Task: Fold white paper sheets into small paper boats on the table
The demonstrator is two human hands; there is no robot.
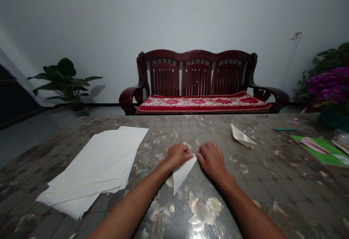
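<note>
A folded sheet of white paper [183, 175], a narrow triangle in outline, lies on the table between my forearms. Curled over its upper left edge, my left hand [178, 154] is closed and holds it down; part of the paper is hidden beneath it. My right hand [211, 159] is closed as well, its thumb and fingers bent at the sheet's upper right tip. How much of the tip they grip is hard to see. Off to the right stands a folded paper boat [242, 137], apart from both hands.
A loose stack of white paper sheets [92, 162] lies on the left of the patterned table [272, 202]. Farther right are a green pen [285, 129], a green sheet with pink and white shapes [316, 149] and purple flowers [331, 84]. Behind the table stands a wooden bench [196, 70].
</note>
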